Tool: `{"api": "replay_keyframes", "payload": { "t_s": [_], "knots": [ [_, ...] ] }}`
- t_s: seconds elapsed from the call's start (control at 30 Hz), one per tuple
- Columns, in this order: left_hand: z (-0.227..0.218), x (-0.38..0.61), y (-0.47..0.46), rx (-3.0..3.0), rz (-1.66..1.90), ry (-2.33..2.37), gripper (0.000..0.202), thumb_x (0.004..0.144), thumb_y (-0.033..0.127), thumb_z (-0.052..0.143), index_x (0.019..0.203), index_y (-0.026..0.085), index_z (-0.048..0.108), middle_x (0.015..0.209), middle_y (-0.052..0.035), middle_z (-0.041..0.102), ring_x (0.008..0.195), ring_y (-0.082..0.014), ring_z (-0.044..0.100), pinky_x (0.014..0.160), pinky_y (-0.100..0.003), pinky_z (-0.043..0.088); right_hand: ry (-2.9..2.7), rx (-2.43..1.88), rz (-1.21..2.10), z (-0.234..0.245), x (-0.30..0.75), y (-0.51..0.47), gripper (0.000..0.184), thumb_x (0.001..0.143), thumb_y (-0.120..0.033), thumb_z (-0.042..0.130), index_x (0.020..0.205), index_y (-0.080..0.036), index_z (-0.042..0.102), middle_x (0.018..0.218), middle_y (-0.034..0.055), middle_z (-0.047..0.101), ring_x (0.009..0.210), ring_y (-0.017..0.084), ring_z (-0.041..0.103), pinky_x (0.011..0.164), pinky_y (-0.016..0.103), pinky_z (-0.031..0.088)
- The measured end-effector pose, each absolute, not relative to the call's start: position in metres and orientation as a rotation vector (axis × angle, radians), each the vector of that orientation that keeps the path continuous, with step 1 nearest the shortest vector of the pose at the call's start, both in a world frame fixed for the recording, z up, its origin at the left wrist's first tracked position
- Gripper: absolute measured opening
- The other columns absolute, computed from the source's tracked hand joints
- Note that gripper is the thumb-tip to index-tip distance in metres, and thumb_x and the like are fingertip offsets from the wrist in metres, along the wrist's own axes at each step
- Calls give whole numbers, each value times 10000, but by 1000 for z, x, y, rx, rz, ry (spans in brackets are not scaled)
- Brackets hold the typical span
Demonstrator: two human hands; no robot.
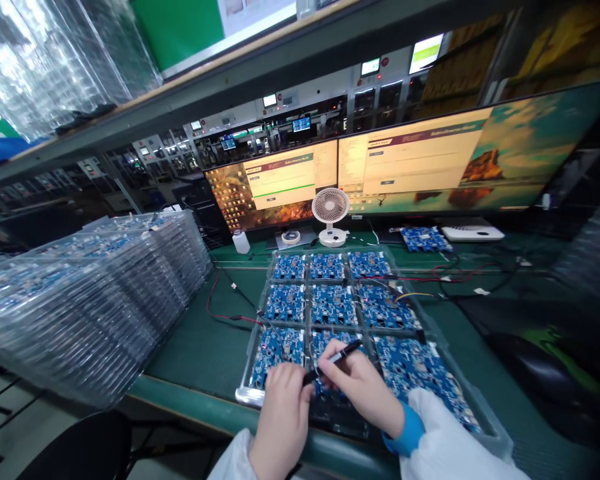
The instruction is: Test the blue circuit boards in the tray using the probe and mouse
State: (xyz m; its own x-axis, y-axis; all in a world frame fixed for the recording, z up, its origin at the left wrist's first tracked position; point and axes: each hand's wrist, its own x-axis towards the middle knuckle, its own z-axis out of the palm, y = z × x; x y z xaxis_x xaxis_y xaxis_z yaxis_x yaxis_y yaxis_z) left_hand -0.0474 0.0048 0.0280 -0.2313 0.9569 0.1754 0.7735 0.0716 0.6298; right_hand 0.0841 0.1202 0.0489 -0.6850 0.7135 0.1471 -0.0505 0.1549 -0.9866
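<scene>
A clear plastic tray at the bench's front edge holds several blue circuit boards in rows. My right hand is closed around a black pen, whose tip points down-left at the front middle board. My left hand rests beside it on the front of the tray, fingers curled, close to the pen's tip. What the left fingers grip, if anything, is hidden. Both wrists wear white sleeves, the right one with a blue cuff.
Tall stacks of clear trays with boards fill the left side. A small white fan, a white bottle, a tape roll and two monitors stand behind. Red and black wires cross the green mat. Another board lies at the back right.
</scene>
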Motion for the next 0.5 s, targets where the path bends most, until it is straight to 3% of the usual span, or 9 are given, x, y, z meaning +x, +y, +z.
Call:
{"api": "replay_keyframes", "payload": {
  "t_s": [0.1,0.2,0.27,0.37,0.5],
  "knots": [
    [34,-49,6,1717,925,1963,261,962,318,379,1150,229,536,1169,-76,554,1125,-225,486,1010,-449,404,-1874,-605,1517,50,99,117,367,882,-540,524,772,-197,591,660,-1,598,599,149,593,569,265,489],
    [29,-75,20,1587,1096,2100,365,944,360,413,1283,230,454,1281,-96,499,1204,-224,468,1050,-434,392,-1858,-647,1342,50,128,124,286,892,-471,542,842,-213,654,825,29,650,779,171,624,732,286,509],
    [20,-100,33,1437,1226,2298,364,937,334,384,1244,164,479,1226,-137,524,1108,-235,537,987,-430,443,-1830,-691,1177,48,156,133,216,883,-422,572,873,-233,674,930,32,669,908,181,622,849,283,492],
    [8,-133,53,1300,1150,2469,329,899,211,381,1176,105,523,1171,-166,553,990,-232,594,941,-406,468,-1862,-751,707,41,206,149,130,885,-335,585,935,-268,684,990,3,682,964,164,631,900,233,487],
    [5,-146,75,1236,945,2572,369,864,108,408,1224,89,489,1089,-155,613,1005,-230,602,933,-359,453,-1978,-793,397,20,272,164,233,900,-330,529,1099,-272,635,1066,23,667,969,180,642,901,267,512]
  ]
}}
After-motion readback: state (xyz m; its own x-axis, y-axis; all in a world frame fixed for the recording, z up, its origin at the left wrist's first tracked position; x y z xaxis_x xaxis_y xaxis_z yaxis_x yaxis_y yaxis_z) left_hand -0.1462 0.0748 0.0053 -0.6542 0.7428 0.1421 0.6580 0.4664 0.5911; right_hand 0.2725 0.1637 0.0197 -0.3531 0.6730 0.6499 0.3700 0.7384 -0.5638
